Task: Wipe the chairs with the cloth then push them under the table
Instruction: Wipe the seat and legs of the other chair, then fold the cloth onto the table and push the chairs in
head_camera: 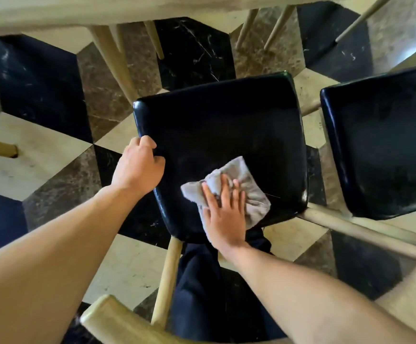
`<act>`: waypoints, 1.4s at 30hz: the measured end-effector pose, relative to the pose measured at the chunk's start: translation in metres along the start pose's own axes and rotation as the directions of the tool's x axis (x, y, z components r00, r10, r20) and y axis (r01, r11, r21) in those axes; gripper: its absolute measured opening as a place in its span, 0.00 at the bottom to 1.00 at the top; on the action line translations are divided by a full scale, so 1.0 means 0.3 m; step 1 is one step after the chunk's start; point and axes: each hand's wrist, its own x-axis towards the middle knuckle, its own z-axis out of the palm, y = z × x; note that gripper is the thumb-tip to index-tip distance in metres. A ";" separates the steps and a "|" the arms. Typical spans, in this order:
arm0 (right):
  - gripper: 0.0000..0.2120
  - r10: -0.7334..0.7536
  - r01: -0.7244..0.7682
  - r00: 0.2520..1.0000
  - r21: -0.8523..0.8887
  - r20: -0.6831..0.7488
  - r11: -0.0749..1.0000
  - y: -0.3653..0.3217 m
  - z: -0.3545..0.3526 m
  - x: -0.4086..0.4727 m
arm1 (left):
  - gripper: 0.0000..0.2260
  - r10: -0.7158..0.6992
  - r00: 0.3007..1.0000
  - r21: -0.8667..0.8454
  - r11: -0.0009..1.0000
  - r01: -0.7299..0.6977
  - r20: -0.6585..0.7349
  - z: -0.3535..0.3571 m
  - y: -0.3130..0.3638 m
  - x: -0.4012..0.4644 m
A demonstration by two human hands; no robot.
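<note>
on one of two chairs (221, 135) (black seats), right hand (224, 214) presses one cloth (249, 184).

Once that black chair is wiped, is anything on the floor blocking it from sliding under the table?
Nothing visible does. The floor between the chair and the table shows only tiles. The table's pale legs stand to the sides, though the leg on the left is close to the chair's path.

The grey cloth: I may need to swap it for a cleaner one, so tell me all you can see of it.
The grey cloth is a small, soft, crumpled rag, bunched rather than folded flat. It lies on the near part of the black glossy chair seat. The right hand presses flat on it, fingers spread. No stains are discernible.
</note>
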 end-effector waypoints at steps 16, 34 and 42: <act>0.19 -0.325 0.274 0.934 0.284 0.151 0.919 -0.151 -0.420 0.213 | 0.17 0.111 0.991 0.009 0.994 -0.111 -0.075 -0.259 0.140 -0.061; 0.25 0.162 0.119 0.901 0.587 -0.403 0.801 0.064 -1.261 0.130 | 0.24 0.327 0.911 -0.675 0.734 -0.077 0.252 -0.561 0.854 -0.292; 0.42 0.258 0.133 0.863 0.689 -0.433 0.712 0.119 -1.453 0.088 | 0.07 0.417 0.906 -0.662 0.701 -0.264 0.080 -0.674 1.088 -0.387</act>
